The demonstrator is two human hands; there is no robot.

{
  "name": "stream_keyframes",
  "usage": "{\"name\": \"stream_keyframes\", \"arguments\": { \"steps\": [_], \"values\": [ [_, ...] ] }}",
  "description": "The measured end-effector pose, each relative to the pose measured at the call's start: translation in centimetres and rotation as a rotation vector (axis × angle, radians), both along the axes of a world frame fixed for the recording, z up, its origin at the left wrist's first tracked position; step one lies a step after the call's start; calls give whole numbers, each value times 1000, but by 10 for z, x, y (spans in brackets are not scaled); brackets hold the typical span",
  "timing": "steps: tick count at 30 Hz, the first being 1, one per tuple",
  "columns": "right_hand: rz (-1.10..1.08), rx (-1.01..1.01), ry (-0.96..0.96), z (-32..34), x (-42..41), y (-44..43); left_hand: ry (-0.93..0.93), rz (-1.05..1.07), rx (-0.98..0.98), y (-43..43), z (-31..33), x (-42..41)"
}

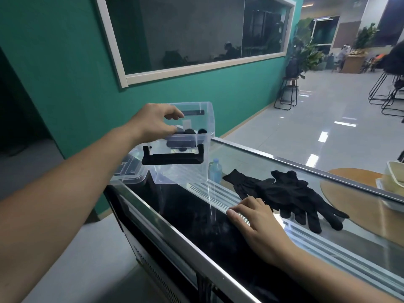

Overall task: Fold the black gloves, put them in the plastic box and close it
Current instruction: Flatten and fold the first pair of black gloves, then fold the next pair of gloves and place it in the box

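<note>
A clear plastic box [181, 171] with a black handle hangs in the air above the left end of a glass counter [328, 232], and my left hand [153, 123] grips its upper rim. Some dark things show through its wall near my fingers. Two black gloves [290, 197] lie flat and overlapping on the glass, right of the box, fingers spread. My right hand [255, 219] rests palm down on the counter's front edge, its fingertips just short of the gloves and holding nothing.
A second clear plastic piece with black clasps [129, 169] sits on the counter's left end below the held box. A small water bottle [215, 171] shows under the glass. A round wooden board [358, 180] and a cream tray [393, 173] sit at the right.
</note>
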State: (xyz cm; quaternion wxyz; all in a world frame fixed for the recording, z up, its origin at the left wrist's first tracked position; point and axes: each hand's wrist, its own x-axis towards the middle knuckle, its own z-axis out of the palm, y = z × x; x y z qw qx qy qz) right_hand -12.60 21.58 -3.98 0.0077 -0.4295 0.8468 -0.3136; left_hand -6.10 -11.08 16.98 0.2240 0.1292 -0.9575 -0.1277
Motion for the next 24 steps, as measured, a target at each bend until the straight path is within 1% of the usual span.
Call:
{"name": "stream_keyframes", "arguments": {
  "steps": [4, 9, 14, 19, 21, 24],
  "values": [
    [6, -8, 0, 1, 0, 0, 95, -26, -40, 9, 1, 4],
    [2, -8, 3, 1, 0, -1, 226, -132, -69, 41, -4, 5],
    [1, -5, 0, 0, -1, 0, 280, -253, -67, 84, -35, 2],
    [-2, -8, 16, -1, -2, -1, 272, -334, -114, 121, -84, -4],
    [-4, -13, 22, -1, -2, 0, 224, -351, -53, 131, -106, -8],
    [-5, -22, 30, -1, -2, 1, 80, -319, 78, 136, -139, -17]
  ]
}}
